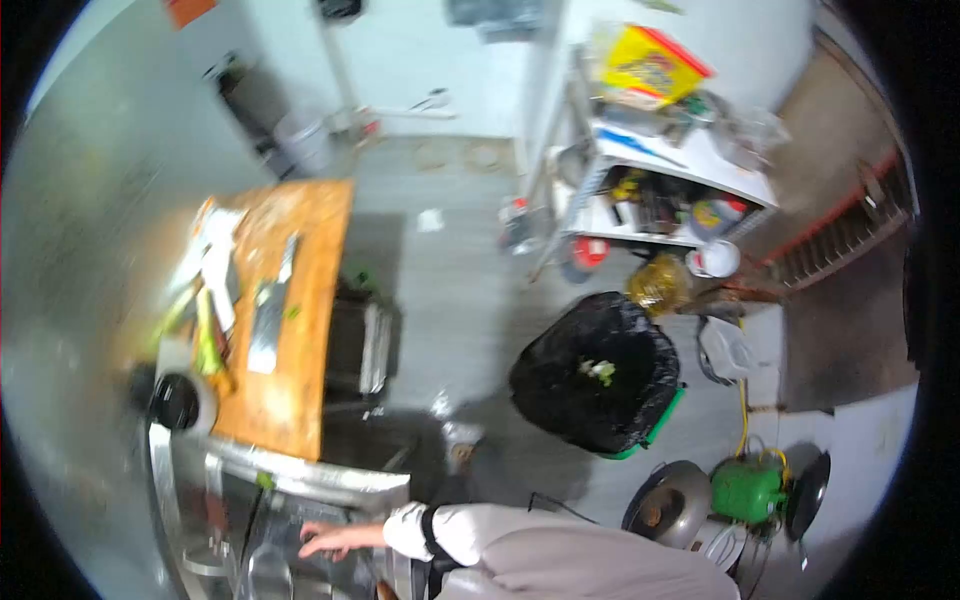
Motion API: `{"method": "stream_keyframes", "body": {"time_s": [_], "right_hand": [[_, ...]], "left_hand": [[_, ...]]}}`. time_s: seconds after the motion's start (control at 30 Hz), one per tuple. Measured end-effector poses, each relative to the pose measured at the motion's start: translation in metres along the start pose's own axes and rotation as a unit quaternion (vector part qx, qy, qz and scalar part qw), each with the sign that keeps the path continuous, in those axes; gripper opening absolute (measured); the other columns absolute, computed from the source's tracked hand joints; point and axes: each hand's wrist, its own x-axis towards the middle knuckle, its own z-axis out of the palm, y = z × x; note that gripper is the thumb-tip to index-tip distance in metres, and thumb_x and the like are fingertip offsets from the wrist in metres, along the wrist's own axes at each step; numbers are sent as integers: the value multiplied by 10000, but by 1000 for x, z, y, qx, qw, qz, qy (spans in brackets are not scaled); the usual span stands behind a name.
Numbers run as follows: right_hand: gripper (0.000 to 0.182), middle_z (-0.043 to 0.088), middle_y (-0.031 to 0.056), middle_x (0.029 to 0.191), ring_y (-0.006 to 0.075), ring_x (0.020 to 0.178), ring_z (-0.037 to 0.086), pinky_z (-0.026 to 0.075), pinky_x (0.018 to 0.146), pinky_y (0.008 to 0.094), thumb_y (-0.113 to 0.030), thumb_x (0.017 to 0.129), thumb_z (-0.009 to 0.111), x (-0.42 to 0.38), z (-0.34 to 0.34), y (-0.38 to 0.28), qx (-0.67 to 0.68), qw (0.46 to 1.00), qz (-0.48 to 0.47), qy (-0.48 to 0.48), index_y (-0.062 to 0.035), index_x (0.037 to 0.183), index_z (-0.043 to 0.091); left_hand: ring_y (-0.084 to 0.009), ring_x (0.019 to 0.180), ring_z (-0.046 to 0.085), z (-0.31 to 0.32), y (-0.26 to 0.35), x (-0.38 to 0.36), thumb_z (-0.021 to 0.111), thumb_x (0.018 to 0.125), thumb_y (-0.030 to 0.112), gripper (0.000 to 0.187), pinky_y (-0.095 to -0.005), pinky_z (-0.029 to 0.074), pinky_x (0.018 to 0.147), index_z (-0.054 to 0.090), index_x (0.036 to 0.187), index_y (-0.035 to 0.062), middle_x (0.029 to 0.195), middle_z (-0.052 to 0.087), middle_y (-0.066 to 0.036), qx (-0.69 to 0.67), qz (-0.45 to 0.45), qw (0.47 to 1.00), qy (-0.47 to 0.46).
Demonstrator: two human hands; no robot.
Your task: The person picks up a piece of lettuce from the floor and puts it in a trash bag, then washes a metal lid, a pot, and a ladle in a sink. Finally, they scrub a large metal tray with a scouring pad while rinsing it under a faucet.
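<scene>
My right hand (335, 540), coming out of a white sleeve (425, 530), reaches over a steel sink (385, 484). Its fingers are stretched out and apart, and I see nothing held in them. Beneath and beside the hand are shiny, see-through shapes too blurred to name. Only a sliver of my left hand (386, 592) shows at the bottom edge, so its fingers are hidden. Beyond the sink, a cleaver (266, 328) lies on a wooden board (312, 300), beside long green vegetable stalks (208, 335).
A bin with a black bag (560, 395) stands on the floor behind me. A white shelf (735, 180) carries packets and bottles. Near my body are a wok (665, 505) and a green gas cylinder (745, 492). A round dark-topped container (180, 402) stands at the board's corner.
</scene>
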Motion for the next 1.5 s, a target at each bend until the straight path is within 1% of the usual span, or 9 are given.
{"method": "stream_keyframes", "body": {"time_s": [0.07, 0.17, 0.3, 0.43, 0.63, 1.03, 1.23, 1.43, 1.5], "right_hand": [[477, 452, 129, 876, 282, 773, 495, 433, 677, 385, -142, 607, 658, 36, 23, 33, -336, 868, -330, 159, -62, 1012, 419], [458, 446, 146, 1060, 317, 1015, 426, 391, 861, 390, -35, 630, 598, 29, 69, 11, -556, 734, -380, 91, -41, 1064, 453], [240, 466, 134, 1052, 290, 1003, 435, 389, 857, 367, -127, 674, 601, 60, 104, 64, -648, 685, -334, 9, -20, 887, 571], [250, 521, 79, 932, 251, 966, 470, 430, 801, 371, -218, 680, 638, 82, 103, 83, -676, 679, -274, -83, -73, 878, 591], [95, 555, 54, 831, 238, 850, 549, 490, 720, 337, -104, 728, 507, 106, 85, 67, -765, 559, -286, -143, -86, 757, 596], [136, 549, 44, 845, 235, 841, 545, 485, 677, 341, -58, 647, 611, 127, 93, 15, -833, 489, -52, -253, -88, 780, 605], [137, 548, 47, 850, 235, 841, 546, 488, 690, 338, -54, 635, 622, 129, 83, 9, -814, 526, -82, -230, -84, 768, 608], [114, 542, 45, 840, 229, 839, 545, 494, 675, 339, -51, 635, 624, 135, 79, 7, -801, 550, -91, -218, -78, 745, 608], [115, 541, 44, 838, 226, 828, 547, 497, 656, 337, -51, 642, 619, 135, 78, 6, -798, 551, -106, -220, -77, 753, 605]], "left_hand": [[-137, 604, 523, 15, -76, 39, 516, 693, 72, 229, -249, 410, 513, 563, 915, 39, 764, 582, -45, -304, -41, 952, -19], [-89, 365, 361, 15, -41, -9, 488, 653, 9, 34, -256, 272, 323, 479, 677, 31, 506, 415, -4, -226, -90, 970, 17], [-101, 372, 408, 17, -39, -25, 477, 642, -2, 26, -263, 285, 301, 480, 668, -3, 530, 468, -50, -233, -46, 971, 31], [-158, 768, 581, 22, -63, -21, 505, 666, -17, 328, -298, 472, 678, 560, 985, -71, 871, 622, -131, -247, 37, 967, 53], [-101, 491, 512, 11, -22, -24, 555, 796, 73, 231, -252, 408, 412, 563, 1010, -15, 707, 584, -56, -318, -22, 947, -42], [-303, 719, 570, 6, -36, 153, 667, 749, 231, 616, -389, 453, 661, 368, 1263, 73, 756, 574, -136, -53, 212, 972, 87], [-354, 829, 568, 33, -8, 180, 583, 797, 235, 278, -444, 455, 694, 497, 976, 41, 889, 572, -180, 52, 239, 966, 88], [-298, 583, 545, 65, -28, 197, 502, 870, 173, 169, -353, 443, 563, 458, 833, 14, 662, 529, -158, -110, 254, 943, 187], [-199, 607, 600, 72, -32, 195, 483, 885, 162, 237, -312, 479, 558, 544, 784, -43, 696, 591, -126, -398, 86, 910, 81]]}}
